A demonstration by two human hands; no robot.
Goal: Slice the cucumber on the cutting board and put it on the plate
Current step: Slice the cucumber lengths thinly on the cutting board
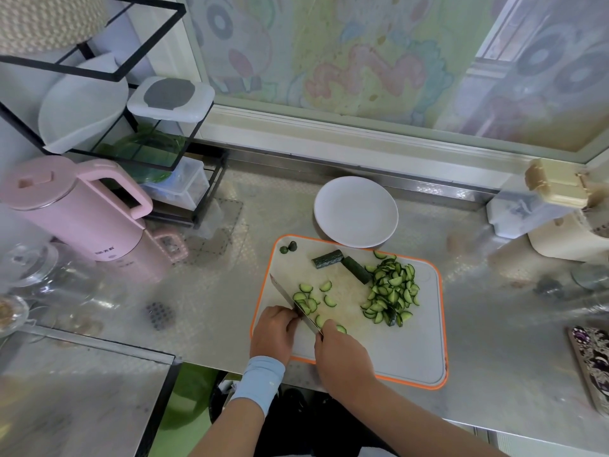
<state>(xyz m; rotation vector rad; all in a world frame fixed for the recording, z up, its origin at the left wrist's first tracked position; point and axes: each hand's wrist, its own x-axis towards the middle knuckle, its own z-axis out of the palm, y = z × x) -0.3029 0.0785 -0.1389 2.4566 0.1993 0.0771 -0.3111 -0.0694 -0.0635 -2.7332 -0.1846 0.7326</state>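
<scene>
A person is slicing cucumber at a metal kitchen counter [494, 341], working on a white cutting board with an orange rim [441, 324]. The right hand [342, 356] is closed around the handle of a kitchen knife [291, 303], whose blade is angling away to the upper left across the board's near left part. The left hand [274, 331], a pale blue band on its wrist, is curling its fingers just beside the blade; whether it is pinning down a piece of cucumber cannot be told, as the fingers are hiding what lies under them. Loose half-moon slices [313, 300] are lying scattered around the blade, and a larger heap of slices [392, 290] is sitting on the board's right side. Two uncut dark-green cucumber lengths [342, 262] are resting near the board's far edge, touching end to end, with two small end pieces [288, 247] lying in the far left corner. A round white plate [356, 211] is standing just beyond the board, its near rim overlapping the board's far edge. A pink electric kettle [75, 206] is standing well apart to the left, in front of a black wire rack [99, 74].
</scene>
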